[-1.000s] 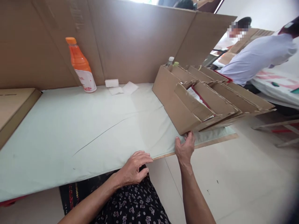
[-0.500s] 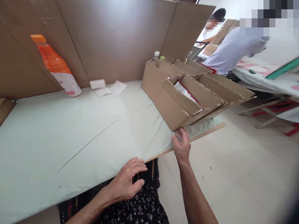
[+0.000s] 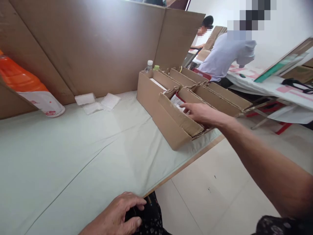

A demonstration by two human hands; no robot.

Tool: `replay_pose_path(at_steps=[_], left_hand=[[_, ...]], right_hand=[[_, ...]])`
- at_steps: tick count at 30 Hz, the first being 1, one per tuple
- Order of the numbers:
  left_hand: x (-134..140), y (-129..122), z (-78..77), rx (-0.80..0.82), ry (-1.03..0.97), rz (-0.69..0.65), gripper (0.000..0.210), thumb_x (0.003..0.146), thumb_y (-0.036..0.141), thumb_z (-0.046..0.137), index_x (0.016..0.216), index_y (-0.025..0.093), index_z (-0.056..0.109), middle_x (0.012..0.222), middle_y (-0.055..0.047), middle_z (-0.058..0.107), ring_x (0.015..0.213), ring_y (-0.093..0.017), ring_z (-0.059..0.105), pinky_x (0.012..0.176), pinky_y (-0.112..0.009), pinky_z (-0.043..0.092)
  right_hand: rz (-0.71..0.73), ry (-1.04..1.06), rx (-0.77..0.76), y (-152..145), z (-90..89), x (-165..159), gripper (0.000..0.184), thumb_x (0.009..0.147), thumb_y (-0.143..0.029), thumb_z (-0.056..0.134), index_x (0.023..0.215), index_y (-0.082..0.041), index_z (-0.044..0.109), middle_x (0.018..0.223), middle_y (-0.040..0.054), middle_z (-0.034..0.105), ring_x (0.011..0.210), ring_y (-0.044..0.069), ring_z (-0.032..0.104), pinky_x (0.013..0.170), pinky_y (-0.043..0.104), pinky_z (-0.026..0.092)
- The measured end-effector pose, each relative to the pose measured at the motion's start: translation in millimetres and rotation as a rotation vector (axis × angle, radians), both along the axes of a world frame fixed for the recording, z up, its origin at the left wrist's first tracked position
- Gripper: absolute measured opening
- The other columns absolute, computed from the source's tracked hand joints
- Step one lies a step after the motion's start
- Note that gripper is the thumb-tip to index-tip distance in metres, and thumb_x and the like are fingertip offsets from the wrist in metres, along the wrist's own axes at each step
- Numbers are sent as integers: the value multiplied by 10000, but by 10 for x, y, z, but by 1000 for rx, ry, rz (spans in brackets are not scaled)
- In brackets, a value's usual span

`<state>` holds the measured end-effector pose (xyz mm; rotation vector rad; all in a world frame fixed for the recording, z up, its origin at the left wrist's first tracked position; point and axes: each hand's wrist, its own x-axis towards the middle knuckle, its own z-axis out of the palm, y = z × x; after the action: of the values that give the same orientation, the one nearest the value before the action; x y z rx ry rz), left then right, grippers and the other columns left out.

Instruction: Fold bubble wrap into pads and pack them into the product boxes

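My right hand (image 3: 197,113) is over the near compartment of a divided cardboard box (image 3: 171,125), its fingers stretched towards a white printed packet (image 3: 177,100) with a red edge. Whether the fingertips touch the packet I cannot tell; part of it is hidden inside the compartment. My left hand (image 3: 124,209) rests by the table's near edge, above my lap, with its thumb and fingers apart and nothing between them.
The table has a pale green cloth (image 3: 97,169). At the back left an orange-and-white bottle (image 3: 31,86) leans beside white foam-like pads (image 3: 97,102). A tall cardboard panel (image 3: 110,49) stands behind. To the right, a person (image 3: 225,54) sits at another table.
My right hand has moved from the box's lower front corner up into its near compartment. My left hand stays by the table edge. The view has shifted to the right.
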<state>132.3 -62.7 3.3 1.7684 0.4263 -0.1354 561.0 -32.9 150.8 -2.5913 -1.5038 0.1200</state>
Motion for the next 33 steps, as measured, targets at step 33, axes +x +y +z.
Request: replay_pose_path(at_steps=[33], left_hand=[[935, 1485, -156, -140, -163, 839, 390, 663, 464, 734, 892, 156, 662, 844, -48, 694, 811, -225, 637, 787, -341, 505]], right_hand=[[137, -297, -549, 1588, 578, 156, 472, 1041, -443, 491, 960, -85, 789, 911, 121, 764, 798, 139, 651, 763, 313, 383]])
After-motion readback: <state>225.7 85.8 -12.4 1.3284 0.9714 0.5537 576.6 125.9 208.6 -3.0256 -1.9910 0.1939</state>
